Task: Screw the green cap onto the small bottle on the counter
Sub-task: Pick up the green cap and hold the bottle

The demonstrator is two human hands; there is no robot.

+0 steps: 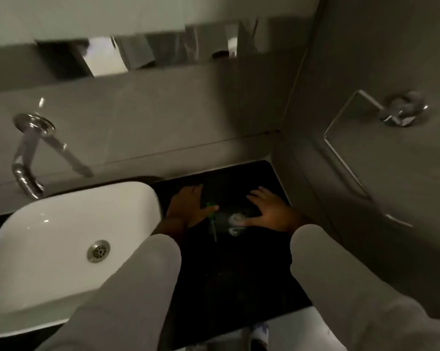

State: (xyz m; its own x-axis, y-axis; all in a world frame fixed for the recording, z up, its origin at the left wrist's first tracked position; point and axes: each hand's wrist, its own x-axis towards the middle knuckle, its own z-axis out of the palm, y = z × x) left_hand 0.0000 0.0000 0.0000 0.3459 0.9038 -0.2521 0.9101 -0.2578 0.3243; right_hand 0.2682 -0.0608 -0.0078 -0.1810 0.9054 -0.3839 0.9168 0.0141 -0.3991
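The frame is dim and blurred. A small pale bottle (235, 221) stands on the black counter (229, 269) between my hands. The green cap (212, 207) is just left of it, with a thin green streak trailing down from it. My left hand (188, 206) lies palm down with fingers spread, its thumb tip at the green cap. My right hand (272, 211) is also spread, its thumb reaching left against the bottle. Neither hand is visibly closed around anything. Grey sleeves cover both forearms.
A white basin (62, 224) with a metal drain (98, 250) sits left of the counter, under a chrome wall tap (26, 158). Grey tiled walls close in behind and on the right, where a chrome holder (401, 110) sticks out.
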